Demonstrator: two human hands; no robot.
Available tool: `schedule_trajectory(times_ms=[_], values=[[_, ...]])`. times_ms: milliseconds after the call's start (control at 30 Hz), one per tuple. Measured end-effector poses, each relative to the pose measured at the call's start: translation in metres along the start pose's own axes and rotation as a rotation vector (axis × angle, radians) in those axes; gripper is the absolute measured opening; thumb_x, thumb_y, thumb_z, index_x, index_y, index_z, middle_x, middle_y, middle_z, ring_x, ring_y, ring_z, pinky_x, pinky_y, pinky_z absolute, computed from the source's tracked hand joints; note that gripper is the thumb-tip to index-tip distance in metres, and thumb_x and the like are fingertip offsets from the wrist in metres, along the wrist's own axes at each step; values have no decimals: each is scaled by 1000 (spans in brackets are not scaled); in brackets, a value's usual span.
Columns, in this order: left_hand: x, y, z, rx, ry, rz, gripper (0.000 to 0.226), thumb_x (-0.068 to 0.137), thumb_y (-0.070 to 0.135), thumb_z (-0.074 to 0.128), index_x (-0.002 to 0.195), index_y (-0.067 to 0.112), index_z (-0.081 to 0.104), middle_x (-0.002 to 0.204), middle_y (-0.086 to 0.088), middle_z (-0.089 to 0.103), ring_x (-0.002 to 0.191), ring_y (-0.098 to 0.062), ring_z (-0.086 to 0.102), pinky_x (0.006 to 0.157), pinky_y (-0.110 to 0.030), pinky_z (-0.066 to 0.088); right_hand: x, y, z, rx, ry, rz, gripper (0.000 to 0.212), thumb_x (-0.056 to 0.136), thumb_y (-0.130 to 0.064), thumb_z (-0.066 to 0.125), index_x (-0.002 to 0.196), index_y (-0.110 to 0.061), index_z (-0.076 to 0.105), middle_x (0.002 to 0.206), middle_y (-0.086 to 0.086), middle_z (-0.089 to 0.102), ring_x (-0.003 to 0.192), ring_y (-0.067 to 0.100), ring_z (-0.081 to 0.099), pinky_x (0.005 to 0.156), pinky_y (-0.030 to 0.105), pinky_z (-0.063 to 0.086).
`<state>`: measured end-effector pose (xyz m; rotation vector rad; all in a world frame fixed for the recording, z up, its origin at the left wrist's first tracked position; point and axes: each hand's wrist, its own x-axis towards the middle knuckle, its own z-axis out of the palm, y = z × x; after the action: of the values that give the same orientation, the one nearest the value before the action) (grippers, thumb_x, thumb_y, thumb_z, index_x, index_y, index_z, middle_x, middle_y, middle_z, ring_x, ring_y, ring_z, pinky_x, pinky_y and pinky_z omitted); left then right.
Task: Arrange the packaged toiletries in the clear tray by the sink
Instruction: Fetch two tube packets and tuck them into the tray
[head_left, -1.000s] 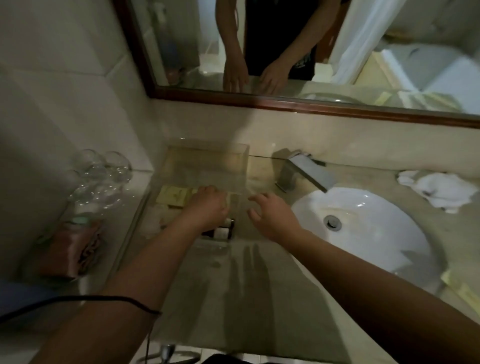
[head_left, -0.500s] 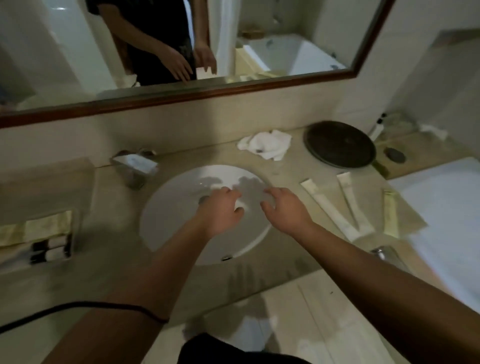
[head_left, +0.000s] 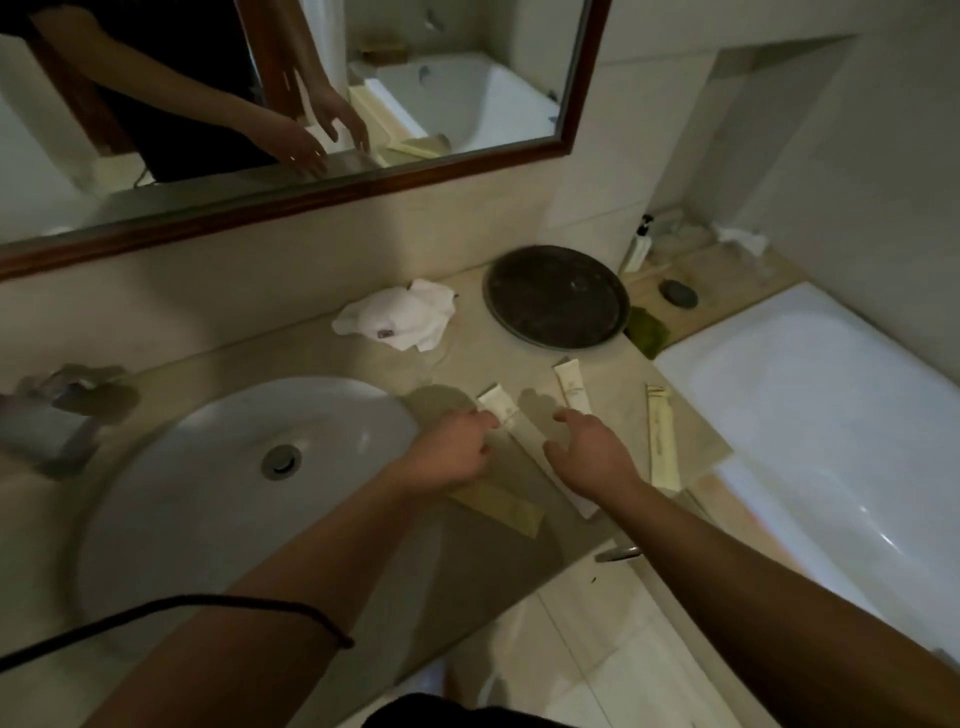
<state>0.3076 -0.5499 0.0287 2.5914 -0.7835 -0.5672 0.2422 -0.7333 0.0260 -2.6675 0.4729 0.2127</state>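
Observation:
Several long packaged toiletries lie on the counter to the right of the sink. One white packet (head_left: 501, 408) runs between my hands. A second white packet (head_left: 571, 387) lies just beyond my right hand, a yellowish packet (head_left: 661, 436) further right, and a beige packet (head_left: 506, 509) under my left wrist. My left hand (head_left: 449, 452) hovers at the first packet's left edge, fingers loosely curled, holding nothing. My right hand (head_left: 589, 449) is spread open over the packets. The clear tray is out of view.
The white sink basin (head_left: 218, 493) fills the left, its faucet (head_left: 57, 410) at the far left. A crumpled white cloth (head_left: 400, 317) and a dark round tray (head_left: 556, 304) sit at the back. A bathtub (head_left: 810, 415) borders the counter's right edge. A mirror hangs above.
My view swung right, from the clear tray past the sink to the counter's right side. Both hands moved from the tray, over the basin, to the loose packets.

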Motion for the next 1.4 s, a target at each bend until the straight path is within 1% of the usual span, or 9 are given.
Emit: schedule_trajectory(times_ms=[167, 400, 533, 700, 800, 867, 967, 1167, 1400], values=[[32, 1, 9, 76, -5, -34, 45, 78, 21, 60, 123, 17, 55, 128, -11, 56, 115, -31, 52, 95, -40, 48, 25, 43, -7, -8, 43, 190, 48, 87, -36, 54, 131, -18, 51, 122, 12, 58, 109, 31, 59, 88, 41, 52], [27, 2, 46, 438, -270, 9, 62, 71, 33, 74, 122, 15, 46, 122, -13, 43, 113, -32, 41, 87, -41, 45, 54, 122, -15, -101, 58, 480, 43, 91, -30, 51, 125, -5, 44, 120, 20, 52, 108, 38, 54, 87, 46, 48], [26, 13, 53, 528, -286, -28, 40, 78, 24, 65, 115, 15, 53, 119, -11, 51, 110, -29, 46, 88, -39, 43, 66, 139, -13, -102, 144, 428, 38, 93, -27, 54, 120, -2, 45, 115, 21, 56, 100, 38, 59, 79, 43, 50], [20, 23, 51, 493, -273, -117, 27, 81, 22, 61, 108, 17, 59, 111, -7, 59, 106, -26, 51, 80, -35, 41, 88, 154, -23, 62, -56, 385, 41, 94, -34, 48, 125, -7, 52, 122, 17, 58, 109, 35, 58, 92, 45, 47], [13, 26, 48, 355, -256, -243, 21, 77, 21, 63, 96, 18, 55, 99, -8, 60, 93, -28, 57, 71, -33, 41, 86, 148, -32, 165, -72, 248, 24, 92, -31, 49, 98, -10, 60, 93, 10, 64, 80, 25, 59, 69, 35, 47], [5, 28, 44, 254, -228, -309, 15, 76, 18, 61, 85, 18, 49, 89, -5, 57, 80, -26, 56, 64, -32, 41, 84, 129, -38, 284, -32, 178, 27, 90, -34, 52, 106, -13, 58, 95, 7, 62, 85, 26, 59, 71, 35, 46], [-12, 31, 36, 98, -107, -372, 5, 78, 14, 58, 79, 15, 54, 77, -3, 55, 72, -24, 55, 60, -31, 38, 78, 86, -41, 440, -72, 20, 32, 90, -33, 55, 115, -14, 59, 101, 5, 62, 90, 24, 59, 73, 36, 46], [-72, 24, 12, -401, 338, -575, 32, 82, 16, 68, 55, 24, 53, 57, 7, 50, 56, -9, 48, 54, -24, 36, 35, -14, -28, 523, -347, -332, 16, 90, -29, 59, 92, -15, 65, 78, 3, 64, 70, 19, 61, 60, 30, 45], [-195, -10, 0, -911, 795, -856, 12, 86, 17, 65, 93, 13, 74, 90, -5, 73, 78, -16, 65, 64, -26, 48, -48, -130, 10, 535, -571, -530, 20, 90, -18, 50, 70, -16, 54, 62, -3, 53, 55, 14, 51, 50, 27, 36]])
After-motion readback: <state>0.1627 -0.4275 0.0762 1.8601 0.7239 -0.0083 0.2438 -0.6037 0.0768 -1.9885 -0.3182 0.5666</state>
